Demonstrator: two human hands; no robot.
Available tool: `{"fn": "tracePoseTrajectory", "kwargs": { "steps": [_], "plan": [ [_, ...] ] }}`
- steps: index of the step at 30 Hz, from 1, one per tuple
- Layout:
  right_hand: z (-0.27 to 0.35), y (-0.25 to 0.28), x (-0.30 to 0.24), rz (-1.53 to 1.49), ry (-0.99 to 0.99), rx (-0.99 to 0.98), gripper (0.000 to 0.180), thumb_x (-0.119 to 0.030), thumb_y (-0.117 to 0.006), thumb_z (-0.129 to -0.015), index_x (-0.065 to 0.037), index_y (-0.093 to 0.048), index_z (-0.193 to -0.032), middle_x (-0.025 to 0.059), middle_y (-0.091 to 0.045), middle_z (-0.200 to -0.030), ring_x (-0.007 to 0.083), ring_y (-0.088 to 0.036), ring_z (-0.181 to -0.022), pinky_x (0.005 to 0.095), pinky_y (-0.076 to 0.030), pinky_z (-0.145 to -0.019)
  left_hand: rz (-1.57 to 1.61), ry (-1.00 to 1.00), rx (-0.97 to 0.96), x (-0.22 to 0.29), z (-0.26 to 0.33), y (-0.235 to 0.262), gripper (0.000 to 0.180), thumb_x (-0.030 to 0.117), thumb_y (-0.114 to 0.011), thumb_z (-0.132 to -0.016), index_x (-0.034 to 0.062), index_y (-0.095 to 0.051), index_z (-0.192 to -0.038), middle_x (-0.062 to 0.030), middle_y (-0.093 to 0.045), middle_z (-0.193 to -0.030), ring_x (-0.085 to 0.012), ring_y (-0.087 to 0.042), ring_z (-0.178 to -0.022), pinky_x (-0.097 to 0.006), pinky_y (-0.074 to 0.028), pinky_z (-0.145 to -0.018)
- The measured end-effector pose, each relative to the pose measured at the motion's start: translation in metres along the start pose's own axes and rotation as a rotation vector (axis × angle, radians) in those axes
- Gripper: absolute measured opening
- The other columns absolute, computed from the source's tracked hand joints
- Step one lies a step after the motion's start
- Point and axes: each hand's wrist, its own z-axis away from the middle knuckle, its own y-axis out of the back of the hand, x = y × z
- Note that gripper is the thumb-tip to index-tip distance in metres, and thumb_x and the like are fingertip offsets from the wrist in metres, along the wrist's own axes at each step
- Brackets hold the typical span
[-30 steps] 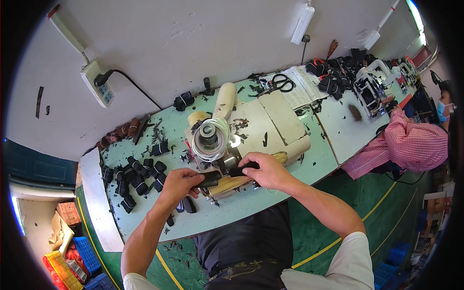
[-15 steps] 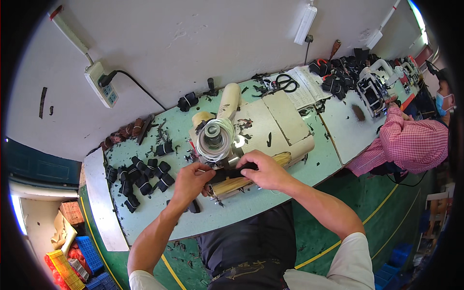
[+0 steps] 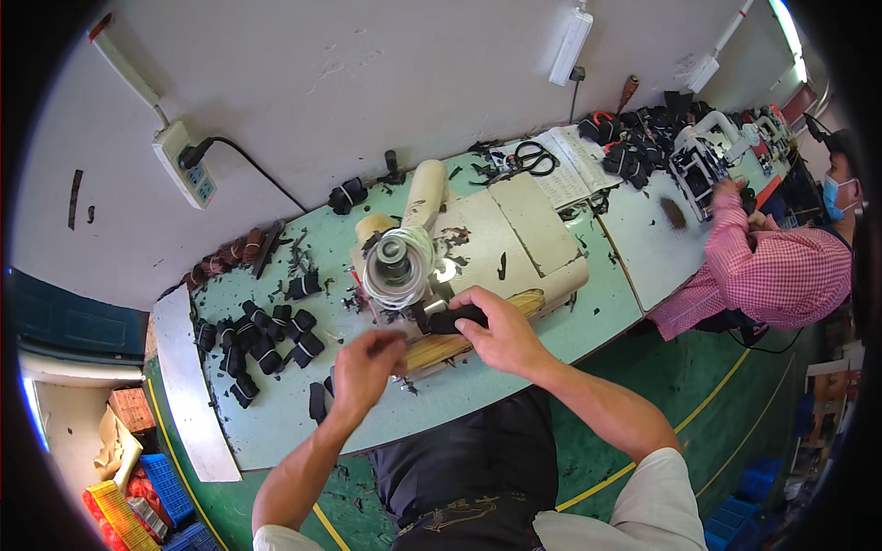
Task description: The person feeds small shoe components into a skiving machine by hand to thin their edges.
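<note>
My right hand (image 3: 503,332) pinches a dark strip of material (image 3: 448,320) at the front of a beige bench machine (image 3: 514,225). The strip lies just below the machine's round metal part (image 3: 395,262), which is ringed with pale cord. Its inner end runs under the machine's working head, where I cannot see it. My left hand (image 3: 366,369) is apart from the strip, left of the yellowish front edge (image 3: 436,351). Its fingers are loosely bent and slightly blurred, with nothing visible in them. Small black pieces (image 3: 319,400) lie beside my left wrist.
Several banded black bundles (image 3: 266,354) lie on the pale green table (image 3: 276,427) to the left, with brown bundles (image 3: 220,263) behind. Scissors (image 3: 536,158) and papers (image 3: 574,165) lie at the back. A person in a checked shirt (image 3: 781,253) works at the right.
My left hand has come off the dark strip and moved down and left. My right hand still holds the strip. The person at the right has shifted their arm.
</note>
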Motion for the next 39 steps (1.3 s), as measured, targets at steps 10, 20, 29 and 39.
{"fn": "tracePoseTrajectory", "kwargs": {
  "steps": [10,20,29,39],
  "plan": [
    [0.062,-0.085,-0.029,-1.071,-0.284,0.202,0.036,-0.01,-0.046,-0.105,0.001,-0.049,-0.14,0.0087,-0.058,-0.126,0.0132,-0.055,-0.116,0.0294,-0.043,-0.105,-0.31,-0.414,0.126,0.004,0.077,-0.067,0.063,-0.002,-0.061,-0.092,-0.0058,-0.036,-0.149,-0.0238,-0.052,-0.142,-0.0336,-0.057,-0.124,-0.039,-0.046,-0.104],
    [0.065,-0.082,-0.01,-0.94,-0.503,-0.402,0.032,-0.029,-0.049,-0.106,-0.002,-0.063,-0.118,0.0071,-0.066,-0.109,0.0155,-0.063,-0.098,0.0337,-0.052,-0.085,-0.438,-0.445,-0.161,0.015,0.029,0.013,0.043,0.002,-0.053,-0.095,0.0004,-0.055,-0.138,-0.0206,-0.067,-0.117,-0.0336,-0.067,-0.1,-0.04,-0.053,-0.09],
    [0.006,-0.006,-0.008,0.35,0.185,0.057,0.021,-0.013,-0.068,-0.09,-0.003,-0.063,-0.108,0.0133,-0.063,-0.092,0.0312,-0.062,-0.084,0.041,-0.051,-0.076,-0.224,0.238,-0.315,0.032,-0.018,0.035,0.032,0.023,-0.068,-0.093,0.0003,-0.069,-0.115,-0.0029,-0.07,-0.079,-0.0065,-0.058,-0.059,-0.023,-0.043,-0.051],
    [-0.012,-0.015,-0.003,0.468,0.284,0.104,0.018,-0.011,-0.067,-0.088,-0.002,-0.063,-0.103,0.0146,-0.062,-0.089,0.0363,-0.061,-0.09,0.0443,-0.049,-0.078,-0.248,0.066,-0.295,0.03,-0.024,0.02,0.031,0.024,-0.069,-0.091,0.0001,-0.072,-0.11,-0.0053,-0.07,-0.074,-0.0088,-0.061,-0.061,-0.027,-0.047,-0.055]
  ]
}}
